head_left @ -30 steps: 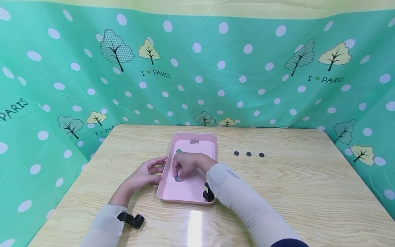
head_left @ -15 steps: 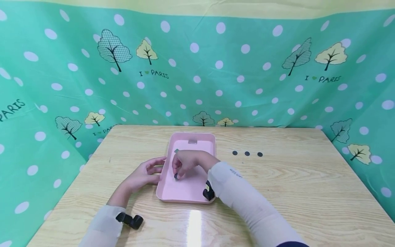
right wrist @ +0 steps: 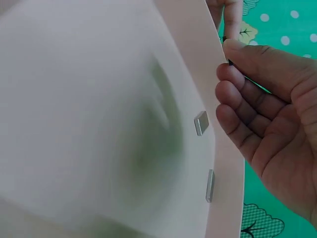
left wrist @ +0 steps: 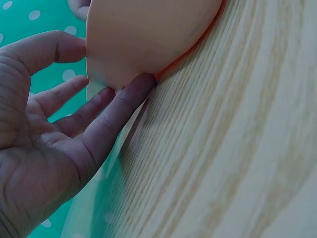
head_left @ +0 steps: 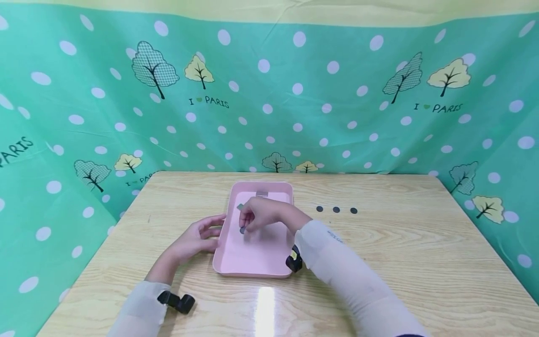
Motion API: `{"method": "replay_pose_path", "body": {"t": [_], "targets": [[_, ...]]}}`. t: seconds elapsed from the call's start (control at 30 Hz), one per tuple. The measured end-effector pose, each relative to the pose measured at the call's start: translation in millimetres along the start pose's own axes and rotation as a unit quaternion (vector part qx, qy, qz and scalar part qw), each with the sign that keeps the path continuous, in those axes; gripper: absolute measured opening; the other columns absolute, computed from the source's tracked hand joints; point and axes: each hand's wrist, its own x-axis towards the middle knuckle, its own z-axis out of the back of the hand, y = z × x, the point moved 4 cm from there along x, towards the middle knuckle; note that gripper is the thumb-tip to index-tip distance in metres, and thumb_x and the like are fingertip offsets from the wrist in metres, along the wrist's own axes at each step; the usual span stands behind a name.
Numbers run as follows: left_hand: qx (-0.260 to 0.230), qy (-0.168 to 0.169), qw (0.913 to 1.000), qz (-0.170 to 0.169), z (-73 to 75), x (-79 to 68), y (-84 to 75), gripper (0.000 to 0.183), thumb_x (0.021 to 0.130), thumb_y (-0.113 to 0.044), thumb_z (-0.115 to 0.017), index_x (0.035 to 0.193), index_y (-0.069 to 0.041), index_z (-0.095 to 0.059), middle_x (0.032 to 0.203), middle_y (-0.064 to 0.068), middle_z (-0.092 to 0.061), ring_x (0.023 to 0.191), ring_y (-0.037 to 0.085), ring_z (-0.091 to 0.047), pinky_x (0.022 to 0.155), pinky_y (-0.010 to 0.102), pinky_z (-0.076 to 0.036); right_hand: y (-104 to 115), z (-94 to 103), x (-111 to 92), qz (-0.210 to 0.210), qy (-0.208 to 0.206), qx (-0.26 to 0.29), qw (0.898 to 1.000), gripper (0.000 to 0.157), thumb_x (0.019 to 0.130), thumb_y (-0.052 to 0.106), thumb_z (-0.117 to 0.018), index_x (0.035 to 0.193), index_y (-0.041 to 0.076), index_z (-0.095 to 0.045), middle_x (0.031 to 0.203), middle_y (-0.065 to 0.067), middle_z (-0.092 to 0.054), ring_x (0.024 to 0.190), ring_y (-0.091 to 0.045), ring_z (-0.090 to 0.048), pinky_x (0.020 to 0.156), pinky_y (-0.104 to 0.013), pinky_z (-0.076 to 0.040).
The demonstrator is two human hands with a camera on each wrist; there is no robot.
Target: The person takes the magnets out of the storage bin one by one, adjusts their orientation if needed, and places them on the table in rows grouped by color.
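A shallow pink tray [head_left: 236,262] lies on the wooden table. My right hand [head_left: 262,214] is over its left half, pinching a small dark disc [head_left: 242,230] between thumb and index finger. In the right wrist view the disc [right wrist: 230,62] shows only as a dark sliver at the thumb tip. My left hand [head_left: 195,239] lies along the tray's left side, fingertips against the outer wall. The left wrist view shows these fingers [left wrist: 119,106] spread and loosely bent at the wall. Two small shiny rectangular pieces lie inside the tray: one [right wrist: 201,123] and another [right wrist: 210,186].
Three dark discs, the left one [head_left: 319,208], the middle one [head_left: 336,209] and the right one [head_left: 353,210], form a row on the wooden table [head_left: 404,252] right of the tray. A green dotted cloth [head_left: 252,93] hangs behind the table.
My right hand has moved away from me over the tray, toward its far end, still pinching the disc. My left hand stays against the tray's side.
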Motion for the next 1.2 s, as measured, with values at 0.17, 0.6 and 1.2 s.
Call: {"method": "replay_pose_path", "body": {"t": [0.17,0.6,1.2], "targets": [[-0.001,0.001,1.0,0.007,-0.5,0.6,-0.2,0.068,0.077,-0.002,-0.065,0.136,-0.014,-0.032,0.136,0.012,-0.034,0.117,0.036,-0.039,0.081,0.038,-0.048,-0.5,4.1,-9.9,0.007,-0.02,0.001,1.0,0.009,0.073,0.007,-0.069,0.079,0.011,-0.065,0.071,0.006,-0.06,0.065,-0.006,-0.053,0.061,-0.017,-0.047],[-0.003,0.006,0.9999,0.009,-10.1,-9.4,-23.6,0.068,0.079,0.001,-0.061,0.138,-0.006,-0.027,0.136,0.019,-0.03,0.118,0.041,-0.035,0.08,0.039,-0.049,-8.0,11.6,-36.0,0.01,-0.116,-0.014,0.993,0.01,0.074,0.015,-0.07,0.082,0.011,-0.064,0.074,0.007,-0.059,0.068,-0.007,-0.055,0.063,-0.018,-0.048],[-0.004,0.004,0.9999,0.01,-10.1,-8.8,-23.4,0.068,0.079,0.003,-0.06,0.137,-0.006,-0.028,0.136,0.019,-0.03,0.119,0.04,-0.034,0.081,0.038,-0.048,-39.8,14.3,-79.7,-0.015,-0.282,-0.01,0.959,0.013,0.071,0.012,-0.069,0.084,0.011,-0.065,0.078,0.005,-0.06,0.072,-0.008,-0.055,0.067,-0.022,-0.049]]}}
